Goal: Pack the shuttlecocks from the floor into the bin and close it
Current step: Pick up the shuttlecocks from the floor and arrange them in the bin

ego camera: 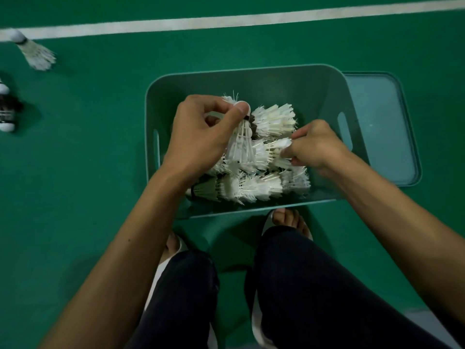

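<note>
Bin [251, 79] is set on the green floor [88, 152], open on top, w/ the person's right foot [286, 220] just beside its near rim. Lid [382, 127] lies flat on the floor against the bin's right side, partly hidden behind that wall. A pile of shuttlecocks [251, 187] fills the near part of the bin approx. wall to wall; bare bin bottom is seen toward the far wall.

Left hand [201, 137] is held over the bin's left-centre, thumb & fingers curled. One shuttlecock [240, 144] is pinched at its cork end, feathers pointing down onto the pile. Right hand [314, 144] is near the right handle slot [345, 132], fingers curled on the feathers of a top shuttlecock [280, 144]; grip detail is blurred. The bin's near corners are crossed by both forearms.

Open floor is left at the bin's left side. Well apart, far left, a loose shuttlecock [35, 52] lies by the white line [226, 21]. A short stack of shuttlecocks [6, 109] is cut by the left edge of view.
</note>
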